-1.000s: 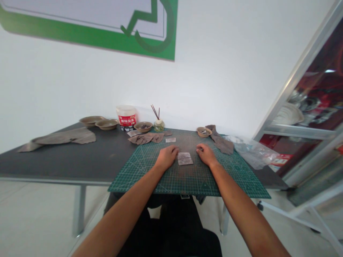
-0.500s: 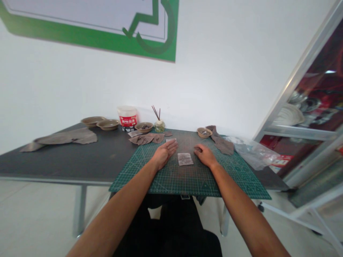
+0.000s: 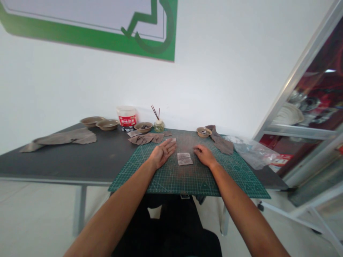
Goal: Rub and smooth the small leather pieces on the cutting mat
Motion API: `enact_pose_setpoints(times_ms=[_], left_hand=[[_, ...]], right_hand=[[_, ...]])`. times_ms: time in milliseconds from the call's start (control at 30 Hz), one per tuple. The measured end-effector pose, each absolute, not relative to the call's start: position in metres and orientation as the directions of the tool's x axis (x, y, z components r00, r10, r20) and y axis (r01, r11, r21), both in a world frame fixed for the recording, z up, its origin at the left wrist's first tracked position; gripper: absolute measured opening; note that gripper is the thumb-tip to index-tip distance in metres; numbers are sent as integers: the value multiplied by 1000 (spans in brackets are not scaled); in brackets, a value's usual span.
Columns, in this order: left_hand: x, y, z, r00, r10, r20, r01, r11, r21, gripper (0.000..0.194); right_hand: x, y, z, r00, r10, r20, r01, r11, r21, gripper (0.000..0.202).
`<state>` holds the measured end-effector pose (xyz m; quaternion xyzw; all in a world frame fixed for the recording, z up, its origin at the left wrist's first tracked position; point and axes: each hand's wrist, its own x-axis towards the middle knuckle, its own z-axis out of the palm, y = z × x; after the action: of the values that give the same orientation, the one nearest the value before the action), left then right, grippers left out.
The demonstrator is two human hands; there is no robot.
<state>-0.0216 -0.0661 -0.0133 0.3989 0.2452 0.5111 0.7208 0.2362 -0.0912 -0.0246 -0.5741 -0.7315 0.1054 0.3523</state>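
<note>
Your left hand (image 3: 162,154) is open, palm up, partly hiding the pale square (image 3: 173,140); your right hand (image 3: 203,154) curls, its closure and contents unclear, with the mottled grey square (image 3: 184,159) between them on the cutting mat (image 3: 184,182).

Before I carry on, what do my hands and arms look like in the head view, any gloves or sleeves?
The left hand and right hand wear no gloves. The left arm and right arm show no sleeves, watch or bracelet. No ring is visible, though the fingers are small here.
</note>
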Motion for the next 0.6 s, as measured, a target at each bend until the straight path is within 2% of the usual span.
enact_pose_setpoints(times_ms=[367,600], left_hand=[[-25,-65,-9,398,917,-15,-529,243,813,62],[-24,-65,-8,371,927,-44,-551,259,794,59]], right_hand=[[236,-93,-23,-110,917,385,737,335,-587,24],[235,-94,-22,-124,916,382,732,344,-589,25]])
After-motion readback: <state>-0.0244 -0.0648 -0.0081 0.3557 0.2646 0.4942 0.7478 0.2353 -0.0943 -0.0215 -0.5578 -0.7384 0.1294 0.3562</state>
